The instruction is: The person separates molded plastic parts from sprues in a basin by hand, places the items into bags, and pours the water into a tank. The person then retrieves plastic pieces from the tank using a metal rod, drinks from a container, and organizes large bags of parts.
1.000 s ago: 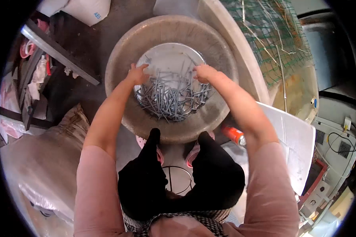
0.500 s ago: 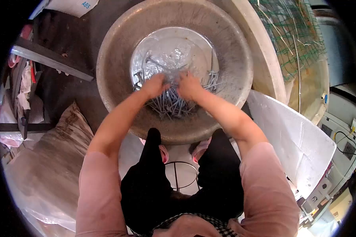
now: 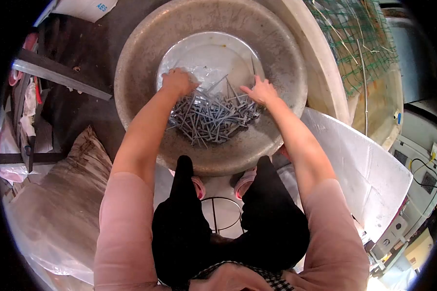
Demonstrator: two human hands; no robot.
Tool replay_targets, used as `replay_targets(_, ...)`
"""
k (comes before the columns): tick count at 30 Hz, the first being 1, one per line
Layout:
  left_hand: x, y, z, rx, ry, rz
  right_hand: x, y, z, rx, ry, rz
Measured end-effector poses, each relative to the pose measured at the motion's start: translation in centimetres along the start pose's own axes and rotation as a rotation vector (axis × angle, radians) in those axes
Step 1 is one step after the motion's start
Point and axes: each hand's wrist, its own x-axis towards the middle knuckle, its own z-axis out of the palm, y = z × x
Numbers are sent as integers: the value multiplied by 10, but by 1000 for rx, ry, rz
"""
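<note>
A wide, round, grey-brown basin (image 3: 137,58) stood before a person's parted, black-trousered knees (image 3: 182,213). Inside, a heap of long, thin, grey metal nails (image 3: 210,120) lay on the near half of the glistening, pale basin floor (image 3: 228,51). The left hand (image 3: 178,82) bent over the heap's far left edge; its fingertips were partly hidden, and I could not tell whether they gripped any nail. The right hand (image 3: 261,92) lay at the far right edge, thumb spread from fingers, with nothing visibly grasped. The hands were well apart.

Hazards, as judged by this onlooker: the nails crossed at many angles, so a quick inward sweep could have driven a point into bare skin, the slender upright nail (image 3: 253,65) beside the right hand being a likely culprit. Too hard a push toward the body could have sent pieces up the near wall and over the rim, close to the pink shoes (image 3: 198,187).

Compared with half a second earlier, when the hands worked close together over the middle of the heap, they had parted to either side. The heap, then largely covered, showed broad and open between the forearms.
</note>
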Motion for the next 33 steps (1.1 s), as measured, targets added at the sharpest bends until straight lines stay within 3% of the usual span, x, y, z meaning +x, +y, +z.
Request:
replay_targets(2,-8,-2,0,-287,-370,-114,0,2,17,169,-184,-9)
replay_targets(3,-10,-6,14,-269,-478,-122,-6,-1,22,177,-193,-2)
replay_targets(6,-32,-22,36,-259,-563,-48,-23,-9,31,191,-362,-154)
replay_targets(8,-38,-21,34,-230,-611,-125,-31,-10,31,294,-432,-188)
replay_targets(11,-59,-13,30,-820,-813,-448,-30,-12,25,362,-545,-158)
replay_targets(15,-78,8,47,-1110,-780,-497,-27,-13,27,479,-689,-136)
replay_targets(17,-85,24,51,-1661,-1030,-451,-34,-17,37,575,-647,-99)
replay_targets(18,-88,36,47,-1663,-1033,-450,-37,-20,40,669,-610,-70)
replay_targets(20,-91,56,38,-1926,-877,-628,-41,-26,35,718,-625,-59)
replay_targets(22,-87,57,48,-2043,-940,-520,-55,-37,16,1073,-747,109)
replay_targets(24,-90,70,27,-2088,-767,-546,-42,-33,55,1244,-691,110)
replay_targets(26,-81,70,36,-2132,-788,-525,-39,-33,57,1206,-536,17)
replay_targets(30,-78,69,29,-2205,-687,-475,-44,-42,34,1423,-498,-98)
replay_targets(33,-77,68,4,-2229,-464,-375,-54,-53,1,1440,-323,-189)
